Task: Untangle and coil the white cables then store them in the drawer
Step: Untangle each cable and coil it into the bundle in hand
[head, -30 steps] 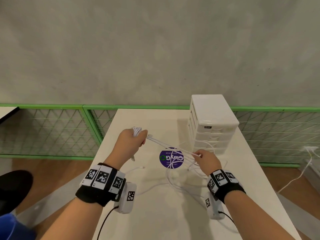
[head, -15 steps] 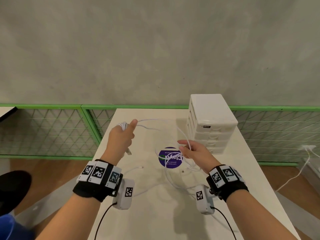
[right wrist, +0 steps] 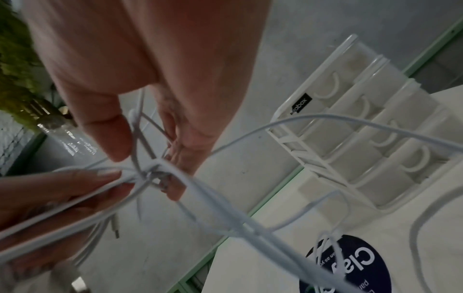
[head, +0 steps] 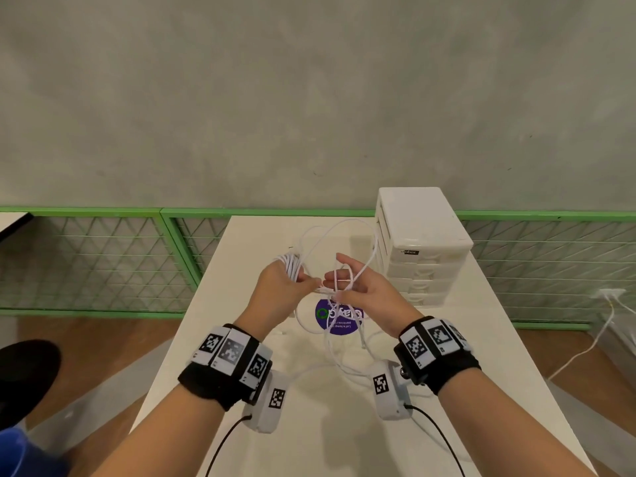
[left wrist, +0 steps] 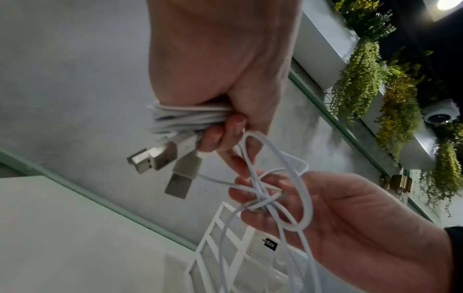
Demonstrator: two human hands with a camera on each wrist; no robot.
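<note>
My left hand (head: 298, 281) grips a coiled bundle of white cables (head: 292, 266) above the table's middle. In the left wrist view the bundle (left wrist: 185, 117) crosses my palm, and two USB plugs (left wrist: 160, 156) stick out below my fingers. My right hand (head: 339, 284) sits close beside the left one, palm up, its thumb and fingers pinching a tangled knot (head: 345, 282) of the same cables. The knot (right wrist: 152, 173) shows blurred in the right wrist view, with my left fingertips (right wrist: 100, 178) touching it. Loose strands (head: 344, 352) hang down to the table. The white drawer unit (head: 423, 242) stands behind on the right, all drawers closed.
A round purple sticker (head: 339, 316) lies on the white table (head: 447, 390) under my hands. A slack cable loop (head: 337, 228) arcs towards the drawer unit. Green mesh fencing (head: 96, 259) runs behind the table. Another white cable (head: 585, 349) trails on the floor at right.
Both hands have come together over the sticker. The left hand carried its coil to the right, and the right hand rose and took hold of the knot. The slack loop swung up towards the drawers.
</note>
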